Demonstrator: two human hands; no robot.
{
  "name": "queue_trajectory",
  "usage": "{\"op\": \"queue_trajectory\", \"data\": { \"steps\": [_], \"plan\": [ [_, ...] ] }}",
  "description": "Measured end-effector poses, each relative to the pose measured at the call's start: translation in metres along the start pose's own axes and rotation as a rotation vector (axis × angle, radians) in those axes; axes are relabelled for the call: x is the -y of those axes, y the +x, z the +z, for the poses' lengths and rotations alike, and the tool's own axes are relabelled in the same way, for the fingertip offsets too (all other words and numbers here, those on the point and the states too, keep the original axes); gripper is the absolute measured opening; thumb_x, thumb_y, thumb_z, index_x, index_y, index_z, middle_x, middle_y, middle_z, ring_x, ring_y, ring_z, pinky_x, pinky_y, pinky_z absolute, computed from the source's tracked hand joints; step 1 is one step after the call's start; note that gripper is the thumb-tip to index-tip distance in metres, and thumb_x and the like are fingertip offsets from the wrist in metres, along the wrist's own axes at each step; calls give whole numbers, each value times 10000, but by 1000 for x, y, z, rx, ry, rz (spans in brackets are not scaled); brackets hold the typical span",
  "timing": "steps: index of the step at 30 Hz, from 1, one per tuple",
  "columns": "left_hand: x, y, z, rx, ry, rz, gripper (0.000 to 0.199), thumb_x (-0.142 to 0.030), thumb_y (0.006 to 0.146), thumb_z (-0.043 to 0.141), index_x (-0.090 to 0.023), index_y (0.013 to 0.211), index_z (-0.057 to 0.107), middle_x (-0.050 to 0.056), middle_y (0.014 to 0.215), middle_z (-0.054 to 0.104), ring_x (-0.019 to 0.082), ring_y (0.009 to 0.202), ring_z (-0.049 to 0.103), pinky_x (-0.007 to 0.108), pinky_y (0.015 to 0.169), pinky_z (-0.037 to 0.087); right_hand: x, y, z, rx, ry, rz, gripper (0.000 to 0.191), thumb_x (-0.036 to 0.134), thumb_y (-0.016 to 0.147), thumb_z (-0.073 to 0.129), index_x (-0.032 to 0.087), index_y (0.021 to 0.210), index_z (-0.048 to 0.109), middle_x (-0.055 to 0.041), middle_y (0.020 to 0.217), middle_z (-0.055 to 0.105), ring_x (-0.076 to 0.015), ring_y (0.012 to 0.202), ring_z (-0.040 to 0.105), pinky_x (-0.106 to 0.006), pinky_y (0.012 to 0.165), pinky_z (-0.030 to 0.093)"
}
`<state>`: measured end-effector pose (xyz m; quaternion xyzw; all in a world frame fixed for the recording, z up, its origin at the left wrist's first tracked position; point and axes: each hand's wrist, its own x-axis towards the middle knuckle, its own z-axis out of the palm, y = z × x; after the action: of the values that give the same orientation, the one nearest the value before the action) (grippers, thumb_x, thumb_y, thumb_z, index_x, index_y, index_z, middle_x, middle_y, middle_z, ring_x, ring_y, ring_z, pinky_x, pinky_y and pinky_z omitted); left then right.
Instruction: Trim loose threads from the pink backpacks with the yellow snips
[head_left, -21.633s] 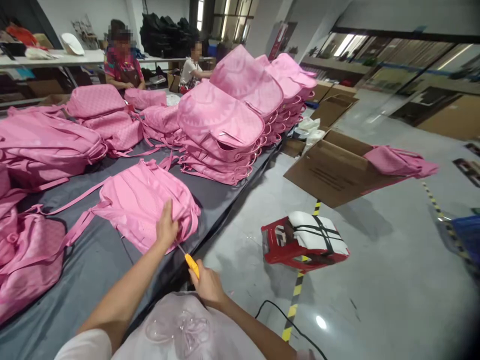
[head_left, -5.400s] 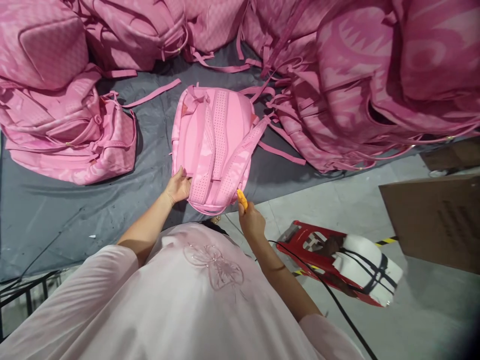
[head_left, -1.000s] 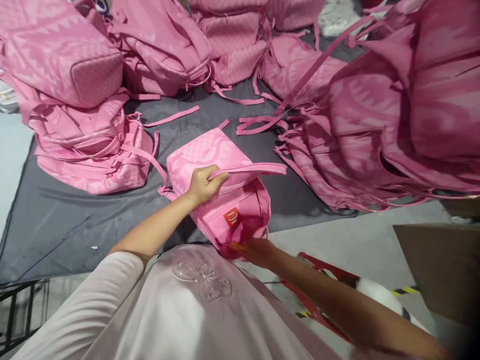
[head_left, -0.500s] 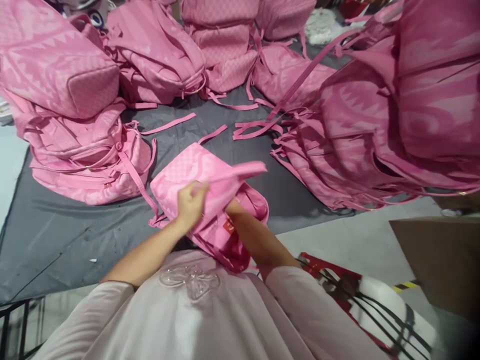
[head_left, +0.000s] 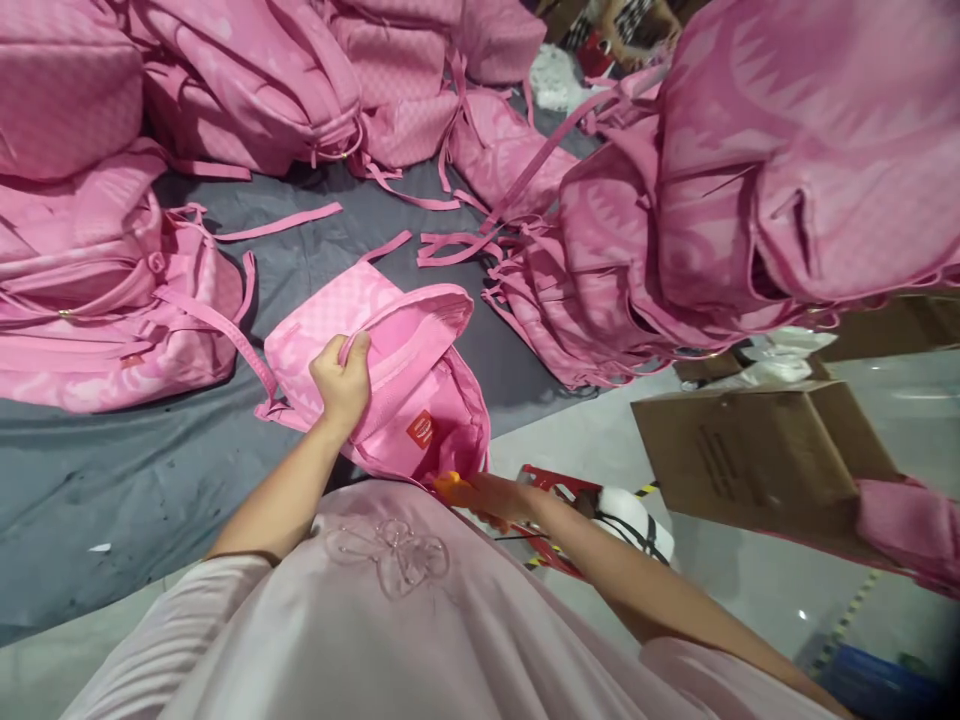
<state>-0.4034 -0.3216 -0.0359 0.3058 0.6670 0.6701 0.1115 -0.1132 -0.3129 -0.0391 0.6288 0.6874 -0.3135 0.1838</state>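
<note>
A pink backpack lies unzipped on the grey cloth in front of my body, its mouth toward me. My left hand is closed on the edge of its raised front flap. Inside the opening I see pink lining and a red label. My right hand is at the near right rim of the backpack, blurred, its fingers closed round a small orange-yellow object. The object's far end and exact kind are hard to make out.
Pink backpacks are piled at the left, along the back and at the right of the grey cloth. Past the table edge, on the floor, stand a cardboard box and a red-framed white item.
My right hand has come out of the backpack to its near right rim, with the orange-yellow object now visible. The flap stands wider open. The view has shifted right.
</note>
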Motion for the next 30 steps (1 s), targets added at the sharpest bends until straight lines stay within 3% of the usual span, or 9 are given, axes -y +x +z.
{"op": "queue_trajectory", "data": {
  "steps": [2,3,8,11,16,22,26,30],
  "plan": [
    [0,-1,3,35,-15,18,517,-437,921,591,-204,576,286,-68,569,232,87,550,235,264,552,214,-1,0,5,207,-69,-18,461,557,840,669,134,659,681,-33,525,598,-129,444,551,-241,500,416],
    [-1,-1,5,59,-23,31,521,-449,919,592,-204,574,289,-67,565,237,87,547,238,263,550,217,-2,3,3,246,-110,-25,492,566,901,585,123,719,700,-49,583,628,-128,496,588,-237,540,423],
    [-12,-8,12,155,-63,67,561,-558,894,600,-199,551,341,-58,536,274,90,529,258,264,524,222,0,30,-20,-53,-388,-59,445,475,1033,394,120,1148,637,-156,944,714,-231,875,708,-286,748,465],
    [-17,-10,14,172,-69,99,557,-588,889,598,-195,551,391,-51,533,307,93,528,277,267,521,231,19,45,-4,-99,-531,-221,454,474,1034,380,115,1226,582,-176,960,716,-276,928,712,-318,770,482],
    [-17,-5,8,99,-46,107,621,-653,872,585,-206,545,304,-57,545,241,91,528,223,271,510,205,37,70,35,-55,-470,-458,486,571,955,531,159,1198,614,-161,1073,710,-267,1018,686,-296,840,461],
    [-17,-6,14,101,-61,82,636,-701,848,576,-211,551,299,-58,550,243,93,536,227,263,507,217,57,104,47,-203,-347,-263,536,354,1071,151,32,1339,487,-257,1083,685,-273,971,705,-315,751,484],
    [-14,2,21,109,-66,126,624,-680,850,585,-213,552,298,-57,556,251,96,545,240,263,515,225,78,110,61,-183,-215,-388,399,451,1024,443,155,1265,561,-141,1059,724,-203,991,708,-246,817,492],
    [-8,17,21,70,-63,124,607,-648,850,605,-211,558,303,-57,570,246,96,557,236,265,522,211,77,121,68,-234,-115,-320,478,447,1055,327,103,1312,536,-193,1074,715,-228,952,719,-279,769,513]
  ]
}}
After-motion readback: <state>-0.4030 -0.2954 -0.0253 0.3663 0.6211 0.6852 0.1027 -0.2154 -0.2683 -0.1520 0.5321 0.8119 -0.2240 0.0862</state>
